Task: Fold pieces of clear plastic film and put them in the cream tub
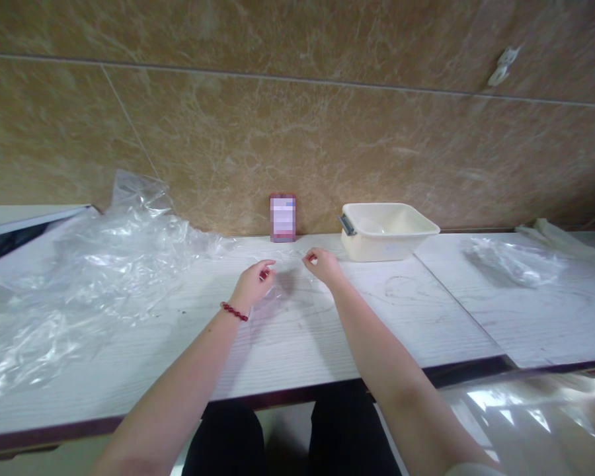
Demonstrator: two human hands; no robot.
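Observation:
A thin, see-through plastic bag (288,256) stretches between my two hands above the white table; its outline is faint. My left hand (254,283), with a dark red bead bracelet at its wrist, has its fingers curled in a pinch at the bag's left side. On the other side, my right hand (323,266) pinches the bag between thumb and fingertips. Part of the plastic hangs below the left fingers. Behind the hands, a phone (283,218) with a lit, blurred screen leans upright against the wall.
A heap of clear plastic bags (104,251) covers the table's left side, by a box (10,264). Right of my hands stands a cream plastic tub (387,248) with a grey handle. Farther right lies more crumpled plastic (518,261). A marbled wall (258,145) borders the back.

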